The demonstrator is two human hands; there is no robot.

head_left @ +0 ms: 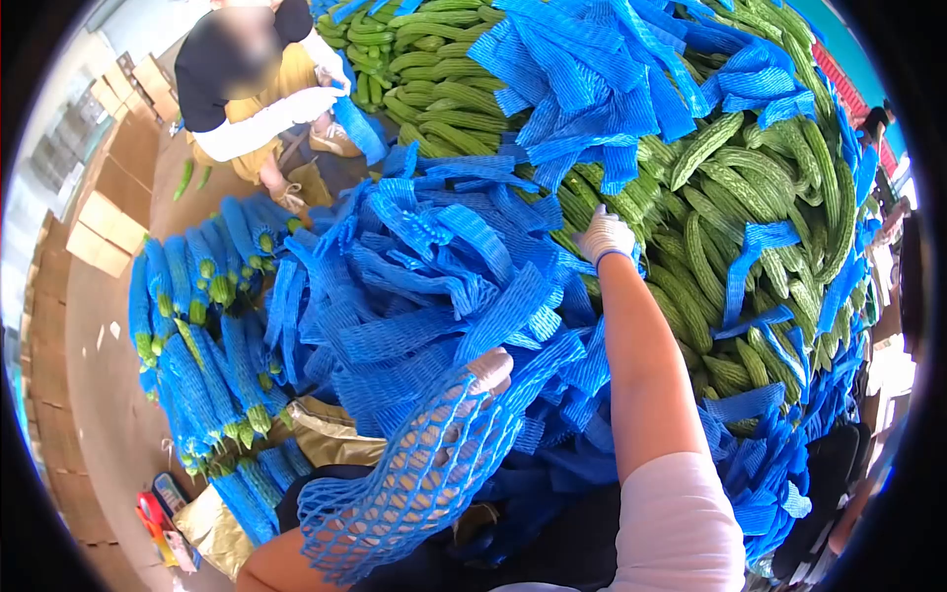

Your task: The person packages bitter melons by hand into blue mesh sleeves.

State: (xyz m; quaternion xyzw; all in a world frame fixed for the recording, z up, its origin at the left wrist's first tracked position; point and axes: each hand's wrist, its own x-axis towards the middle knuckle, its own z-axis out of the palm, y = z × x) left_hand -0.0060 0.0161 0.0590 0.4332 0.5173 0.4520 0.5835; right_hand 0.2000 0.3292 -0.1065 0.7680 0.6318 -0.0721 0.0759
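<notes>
My left hand point(490, 371), in a pale glove, pokes out of a stretched blue net sleeve point(414, 483) that covers the wrist and forearm. Its visible fingers are pressed together; the mesh hides most of the grip. My right hand point(607, 238), also gloved, reaches forward into the pile of long, ridged bitter gourds point(681, 306). Its fingers curl down on a gourd there, partly hidden by the hand. Between and beyond the hands lies a large heap of loose blue net sleeves point(424, 257).
Sleeved gourds point(212, 375) lie in rows at left. More sleeves point(592, 79) cover the far gourds. Another person point(247, 89) bends at upper left, handling a blue sleeve. Cardboard boxes point(104, 222) line the left side; red-handled scissors point(153, 518) lie at lower left.
</notes>
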